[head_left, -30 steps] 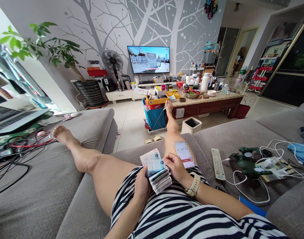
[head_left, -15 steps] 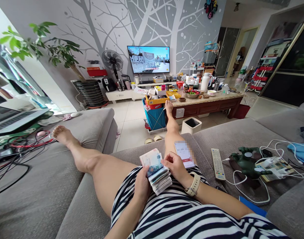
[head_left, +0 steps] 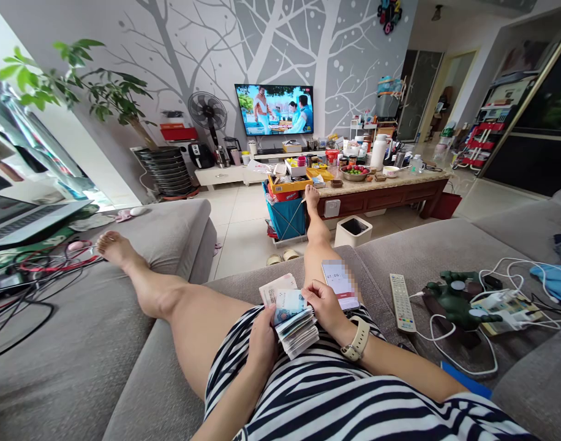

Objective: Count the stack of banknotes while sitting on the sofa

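Observation:
A folded stack of banknotes (head_left: 300, 335) rests over my lap, its lower ends fanned toward me. My left hand (head_left: 262, 340) is closed around the stack's left side, thumb on top. My right hand (head_left: 325, 306) pinches the upper right corner of a bluish banknote (head_left: 289, 304) between thumb and fingers. Behind it a paler, pinkish note (head_left: 275, 288) sticks out to the upper left. Just beyond my right hand a phone (head_left: 339, 285) lies on my right leg, its screen lit with a timer and partly pixelated.
A remote control (head_left: 402, 303) lies on the sofa to my right, near a dark green figurine (head_left: 459, 300) and white cables. A laptop (head_left: 32, 220) and tangled cords are at left. Ahead are a crowded coffee table (head_left: 386, 193), a waste bin (head_left: 353, 231) and a television (head_left: 275, 110).
The bluish note has shifted slightly down and right under my right hand, and more of the pinkish note behind shows. My left hand keeps its hold. The television picture differs.

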The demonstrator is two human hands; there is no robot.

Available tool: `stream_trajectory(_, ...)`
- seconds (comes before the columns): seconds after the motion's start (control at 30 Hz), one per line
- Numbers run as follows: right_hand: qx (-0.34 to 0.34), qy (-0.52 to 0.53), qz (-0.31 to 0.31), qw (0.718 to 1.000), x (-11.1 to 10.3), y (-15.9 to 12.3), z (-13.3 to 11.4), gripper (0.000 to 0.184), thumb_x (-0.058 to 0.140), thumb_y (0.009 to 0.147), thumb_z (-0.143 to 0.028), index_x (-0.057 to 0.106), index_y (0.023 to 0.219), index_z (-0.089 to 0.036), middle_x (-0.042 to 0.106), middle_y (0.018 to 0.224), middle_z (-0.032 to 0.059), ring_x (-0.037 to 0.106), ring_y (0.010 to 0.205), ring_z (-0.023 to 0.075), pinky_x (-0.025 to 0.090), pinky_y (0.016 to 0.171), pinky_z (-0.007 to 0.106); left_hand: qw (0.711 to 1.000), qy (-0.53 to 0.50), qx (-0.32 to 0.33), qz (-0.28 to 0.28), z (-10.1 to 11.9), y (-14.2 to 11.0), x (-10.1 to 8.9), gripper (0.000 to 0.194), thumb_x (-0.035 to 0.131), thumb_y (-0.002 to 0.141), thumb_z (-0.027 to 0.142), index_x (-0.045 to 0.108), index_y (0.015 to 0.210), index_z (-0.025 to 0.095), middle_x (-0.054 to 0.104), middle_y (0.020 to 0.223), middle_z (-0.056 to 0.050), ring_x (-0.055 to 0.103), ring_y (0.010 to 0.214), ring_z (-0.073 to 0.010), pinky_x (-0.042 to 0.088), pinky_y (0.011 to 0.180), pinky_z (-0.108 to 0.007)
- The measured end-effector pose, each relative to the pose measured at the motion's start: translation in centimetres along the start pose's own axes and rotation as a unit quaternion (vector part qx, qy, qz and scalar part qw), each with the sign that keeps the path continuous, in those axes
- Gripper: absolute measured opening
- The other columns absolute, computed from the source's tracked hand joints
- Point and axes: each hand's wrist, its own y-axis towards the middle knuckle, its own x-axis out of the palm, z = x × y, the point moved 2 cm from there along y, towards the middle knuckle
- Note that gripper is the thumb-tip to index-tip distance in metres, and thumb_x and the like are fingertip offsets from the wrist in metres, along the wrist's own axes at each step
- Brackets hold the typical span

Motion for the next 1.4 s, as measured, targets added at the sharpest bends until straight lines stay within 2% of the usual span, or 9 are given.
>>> stream_trajectory(0.23,-0.005,0.006,-0.013,1.0,0.1,-0.2,-0.7,0.023,0.057,0.08,-0.036,0.053,0.067,-0.018,0.046,0.061,-0.003,0.041,0.058,0.012,0.034,0.055,0.024,1.0,-0.006,0.003,0.018,0.3,0.0,0.4,0.027,0.064,0.065,0.038,0.071,0.077,0.014,0.072,0.078,-0.003,0.063,0.074,-0.0182,0.048,0.074,-0.028)
stream_trajectory(0.5,-0.008,0.009,-0.02,1.0,0.1,-0.3,-0.9,0.024,0.057,0.08,-0.037,0.054,0.067,-0.018,0.046,0.061,-0.0029,0.04,0.057,0.0116,0.033,0.054,0.023,0.997,0.05,0.001,0.065,2.4,-1.8,1.5,0.024,0.06,0.067,0.035,0.07,0.072,0.014,0.072,0.076,-0.005,0.063,0.078,-0.0217,0.048,0.074,-0.029)
stream_trajectory(0.7,-0.012,0.011,-0.021,1.0,0.1,-0.4,-1.0,0.024,0.057,0.08,-0.038,0.054,0.066,-0.019,0.045,0.06,-0.0038,0.039,0.056,0.0113,0.033,0.054,0.024,0.997,0.06,0.011,0.054,3.8,-2.9,2.2,0.022,0.059,0.068,0.03,0.072,0.074,0.012,0.073,0.078,-0.007,0.062,0.077,-0.022,0.047,0.074,-0.029)
stream_trajectory(1.0,-0.006,0.041,-0.051,0.998,0.4,-0.5,-1.3,0.031,0.052,0.085,-0.041,0.053,0.064,-0.019,0.052,0.052,-0.0027,0.043,0.051,0.0113,0.036,0.055,0.025,0.998,-0.016,-0.031,0.047,1.5,-1.1,1.4,0.023,0.056,0.072,0.03,0.072,0.075,0.013,0.071,0.068,-0.005,0.065,0.066,-0.0198,0.05,0.069,-0.031)
stream_trajectory(1.13,0.005,0.027,-0.053,0.998,0.4,-0.4,-0.9,0.029,0.061,0.079,-0.042,0.052,0.064,-0.019,0.052,0.052,-0.0035,0.045,0.051,0.0113,0.036,0.054,0.025,0.999,-0.005,-0.021,0.047,1.2,-0.8,0.9,0.023,0.059,0.07,0.031,0.071,0.077,0.012,0.072,0.07,-0.005,0.066,0.069,-0.02,0.051,0.072,-0.031)
stream_trajectory(1.27,0.015,0.016,-0.034,0.999,0.3,-0.3,-0.6,0.029,0.07,0.071,-0.039,0.051,0.064,-0.019,0.046,0.054,-0.0059,0.04,0.051,0.0099,0.032,0.051,0.023,1.0,-0.011,-0.016,0.02,0.8,-0.6,0.5,0.025,0.062,0.068,0.031,0.07,0.081,0.012,0.073,0.076,-0.005,0.067,0.077,-0.0208,0.051,0.076,-0.032)
stream_trajectory(1.4,0.017,0.016,-0.029,0.999,0.3,-0.3,-0.5,0.027,0.07,0.07,-0.037,0.05,0.066,-0.018,0.044,0.058,-0.0061,0.04,0.053,0.0096,0.033,0.052,0.023,1.0,-0.021,-0.02,-0.005,0.6,-0.6,0.5,0.019,0.063,0.068,0.03,0.069,0.079,0.014,0.073,0.077,-0.005,0.067,0.08,-0.0219,0.051,0.077,-0.033)
